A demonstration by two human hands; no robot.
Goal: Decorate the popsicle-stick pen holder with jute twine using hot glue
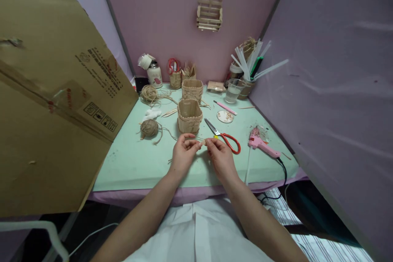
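Observation:
My left hand (184,153) and my right hand (220,157) meet over the near middle of the table. Thumb and fingers of both are pinched on a small pale piece (202,143), too small to identify. Thin twine (168,131) runs from the brown twine ball (149,128) towards my left hand; its end is hidden there. Just beyond my fingers stands an open woven box (189,123) with a braided rim. Scissors (231,142) with red handles lie beside my right hand, blades partly open and pointing away from me.
A second woven box (192,86) stands behind the first. Right of the scissors rests a pink glue gun (263,146) with a black cord. Farther back are a plastic cup (233,91), a pink pen-like tool (225,107) and a round disc (225,116). A large cardboard sheet (61,131) borders the left.

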